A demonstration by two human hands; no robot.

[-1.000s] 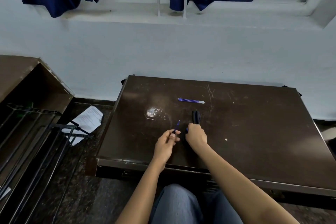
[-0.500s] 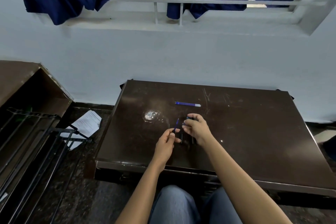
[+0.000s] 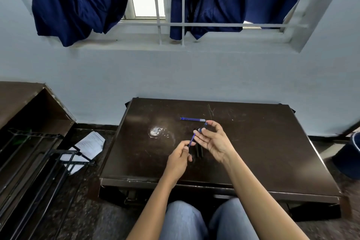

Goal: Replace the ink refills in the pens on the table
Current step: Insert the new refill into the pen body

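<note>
1. The left hand [image 3: 180,157] pinches a thin blue refill [image 3: 191,140] between thumb and fingers, its free end slanting up and to the right toward the other hand.
2. The right hand [image 3: 213,140] is raised palm-up above the table, fingers loosely curled; the fingertips [image 3: 202,130] grip a small pen part with a blue and white end [image 3: 199,129], too small to identify further.
3. The tip of the held refill sits just beside the right hand's fingers, so the two hands nearly meet over the middle of the table.
4. Dark pens [image 3: 199,150] lie on the tabletop between and beneath the hands, partly hidden by them.
5. A small bundle of blue refills [image 3: 192,119] lies flat on the table just beyond the right hand, pale tips pointing right.
6. The dark brown table [image 3: 263,158] carries scratches and a whitish smear [image 3: 156,131] left of the hands.
7. Beyond stands a pale blue wall, with a barred window [image 3: 171,9] and navy curtains [image 3: 78,2] above.
8. On the floor to the left lie papers [image 3: 90,143] beside a black metal rack [image 3: 37,158].
</note>
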